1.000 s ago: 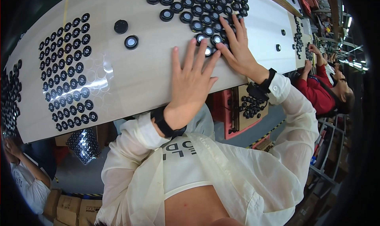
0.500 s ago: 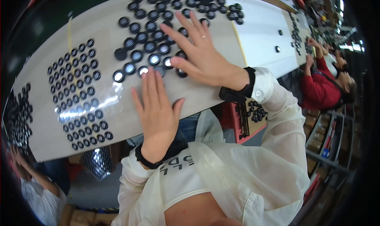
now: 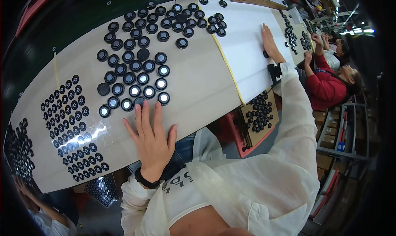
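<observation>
Many small round black parts (image 3: 143, 78) with pale discs on top lie loosely grouped at the middle of the table. My left hand (image 3: 154, 143) is flat at the group's near edge, fingers spread, its fingertips touching or close to a black part with a dark top (image 3: 140, 100). Off to the right, my right hand (image 3: 272, 46) is stretched over the white sheet (image 3: 243, 54), fingers straight and seen edge-on. A black part (image 3: 265, 54) shows beside its palm; whether the hand touches it cannot be made out.
Rows of black ring-like parts (image 3: 66, 112) rest on clear film at the left. More dark parts pile up at the far left (image 3: 18, 149). Below the table edge stands a red-sided box (image 3: 237, 139) of black parts. A co-worker in red (image 3: 330, 85) sits at the right.
My right hand has left the loose group and swung right to the white sheet. My left hand stays at the group's near edge. The whole view has shifted.
</observation>
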`<state>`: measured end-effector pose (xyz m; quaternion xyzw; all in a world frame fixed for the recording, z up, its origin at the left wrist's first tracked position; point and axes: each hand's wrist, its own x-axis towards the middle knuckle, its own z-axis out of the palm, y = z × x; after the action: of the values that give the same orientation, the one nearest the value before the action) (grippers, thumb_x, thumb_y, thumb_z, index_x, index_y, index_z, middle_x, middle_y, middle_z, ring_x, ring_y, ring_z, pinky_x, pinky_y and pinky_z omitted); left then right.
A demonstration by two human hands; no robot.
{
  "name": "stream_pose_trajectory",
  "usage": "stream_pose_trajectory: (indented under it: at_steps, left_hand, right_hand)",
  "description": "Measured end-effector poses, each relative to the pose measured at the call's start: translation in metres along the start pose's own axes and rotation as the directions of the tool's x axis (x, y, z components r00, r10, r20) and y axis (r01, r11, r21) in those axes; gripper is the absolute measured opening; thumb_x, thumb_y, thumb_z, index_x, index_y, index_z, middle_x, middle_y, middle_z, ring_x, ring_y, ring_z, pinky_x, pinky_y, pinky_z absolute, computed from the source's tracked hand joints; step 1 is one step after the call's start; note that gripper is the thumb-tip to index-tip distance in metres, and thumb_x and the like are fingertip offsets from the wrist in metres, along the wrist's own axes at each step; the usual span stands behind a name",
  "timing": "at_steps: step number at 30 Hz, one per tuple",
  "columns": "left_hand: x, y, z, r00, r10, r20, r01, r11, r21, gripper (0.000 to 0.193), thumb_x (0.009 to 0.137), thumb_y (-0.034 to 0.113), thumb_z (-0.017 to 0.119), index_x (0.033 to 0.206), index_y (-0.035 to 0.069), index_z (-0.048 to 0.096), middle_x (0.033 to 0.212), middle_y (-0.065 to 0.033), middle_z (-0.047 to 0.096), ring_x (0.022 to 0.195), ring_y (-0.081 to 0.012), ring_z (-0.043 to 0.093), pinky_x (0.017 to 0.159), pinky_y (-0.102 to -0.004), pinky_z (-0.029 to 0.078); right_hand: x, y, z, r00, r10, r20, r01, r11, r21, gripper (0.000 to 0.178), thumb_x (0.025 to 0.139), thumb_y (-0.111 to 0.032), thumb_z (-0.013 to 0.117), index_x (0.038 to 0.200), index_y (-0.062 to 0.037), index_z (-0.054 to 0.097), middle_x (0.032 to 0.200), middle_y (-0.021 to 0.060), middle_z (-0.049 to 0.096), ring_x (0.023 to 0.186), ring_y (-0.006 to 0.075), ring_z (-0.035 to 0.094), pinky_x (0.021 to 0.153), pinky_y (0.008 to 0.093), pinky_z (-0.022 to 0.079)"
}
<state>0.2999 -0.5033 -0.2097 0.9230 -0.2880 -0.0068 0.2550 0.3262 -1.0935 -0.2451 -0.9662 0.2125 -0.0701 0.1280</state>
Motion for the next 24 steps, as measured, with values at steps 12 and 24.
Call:
stream_pose_trajectory:
  at_steps: [12, 24]
  left_hand:
    - [0.001, -0.001, -0.003, 1.0, 0.02, -0.024, -0.021, 1.0, -0.007, 0.063, 0.086, 0.03, 0.065, 0.14, 0.003, 0.045, 0.147, -0.019, 0.038, 0.141, -0.0375, 0.031, 0.111, -0.0667, 0.015]
    - [-0.001, -0.005, 0.0, 0.996, 0.044, -0.078, -0.052, 0.994, -0.092, 0.057, 0.084, 0.024, 0.067, 0.134, 0.003, 0.05, 0.144, -0.0186, 0.041, 0.139, -0.0373, 0.033, 0.112, -0.062, 0.019]
  right_hand:
    - [-0.046, -0.266, 0.053, 0.989, -0.15, 0.013, 0.145, 0.975, 0.165, 0.065, 0.104, -0.044, 0.034, 0.15, 0.0013, 0.026, 0.157, 0.0229, 0.023, 0.146, 0.0369, 0.019, 0.119, 0.0408, 0.014]
    - [0.087, -0.2, 0.047, 0.834, -0.548, 0.067, 0.529, 0.827, 0.189, 0.057, 0.103, -0.042, 0.035, 0.151, -0.0123, 0.032, 0.152, 0.0215, 0.034, 0.143, 0.0386, 0.026, 0.118, 0.0423, 0.018]
